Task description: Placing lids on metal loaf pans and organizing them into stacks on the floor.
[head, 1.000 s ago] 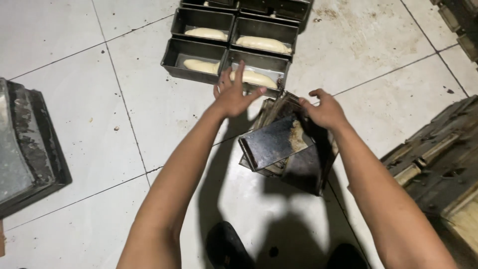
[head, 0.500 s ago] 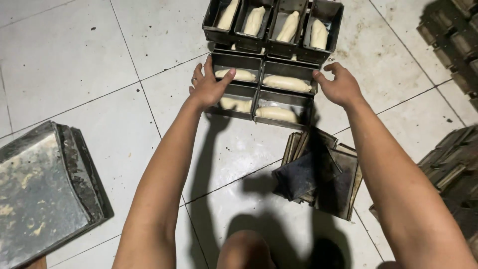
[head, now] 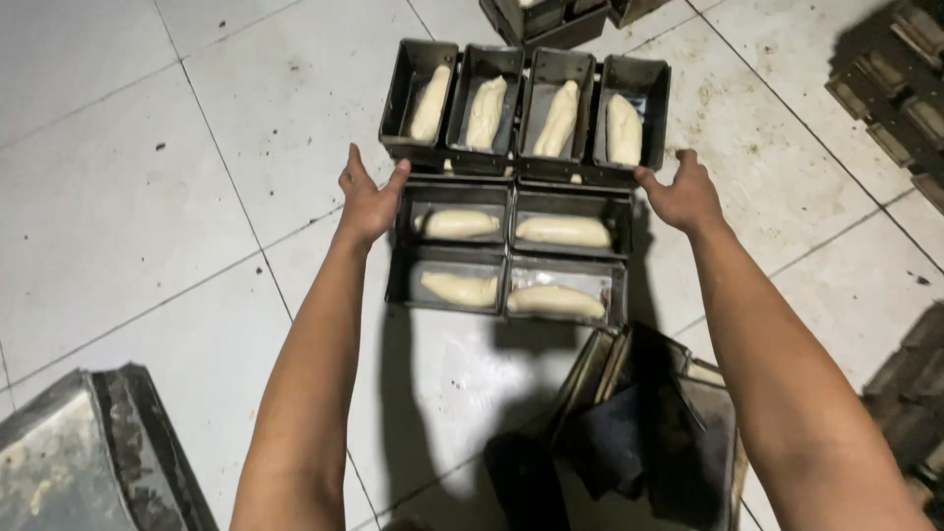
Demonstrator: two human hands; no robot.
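Observation:
A block of dark metal loaf pans point(head: 509, 254) with pale dough logs point(head: 562, 232) sits on the white tiled floor point(head: 197, 147). My left hand point(head: 368, 201) presses against its left side, fingers spread. My right hand point(head: 682, 193) rests at the right edge, where this block meets a second row of pans point(head: 525, 110) holding upright dough pieces just behind it. Neither hand encloses anything.
A pile of empty dark pans point(head: 657, 433) lies close below my right arm. A large worn metal tray point(head: 88, 462) sits at the bottom left. Stacked dark pans point(head: 893, 88) stand at the upper right, more pans point(head: 560, 18) at the top edge.
My hands left the empty pan pile and reached forward to the sides of the filled pans. The view has shifted forward, bringing the filled pans closer.

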